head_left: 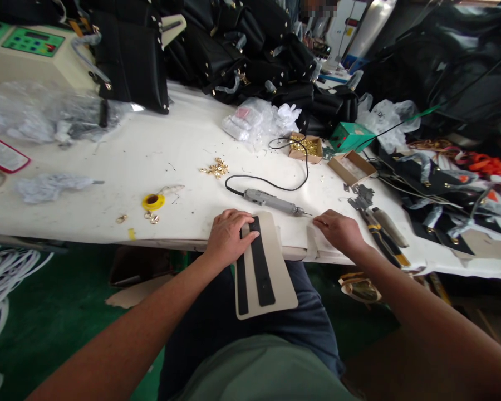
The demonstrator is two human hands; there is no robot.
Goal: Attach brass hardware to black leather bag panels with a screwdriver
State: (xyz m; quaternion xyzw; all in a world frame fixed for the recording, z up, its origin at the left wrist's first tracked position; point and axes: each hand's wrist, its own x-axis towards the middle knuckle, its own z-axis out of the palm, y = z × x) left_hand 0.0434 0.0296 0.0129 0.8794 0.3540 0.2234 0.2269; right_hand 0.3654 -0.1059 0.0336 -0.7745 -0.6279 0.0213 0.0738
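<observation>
One slackened grip could let the beige panel (273, 250), overhanging the edge of the surface (183, 161), slide down — the left hand (230, 236) clasps it, thumb on top — while the right hand (338, 229), fingertips pinched together, contents impossible to tell, might knock the nearby electric screwdriver (271, 201).

Before me, the white table (183, 128) holds a screwdriver (271, 201) with its cord (254, 177), gold fittings (217, 168), a tape roll (160, 200) and pliers (386, 242). Farther back on it I see two open cartons (303, 157), a green box (353, 137), clear plastic (254, 122) and piled black bags (212, 58).
</observation>
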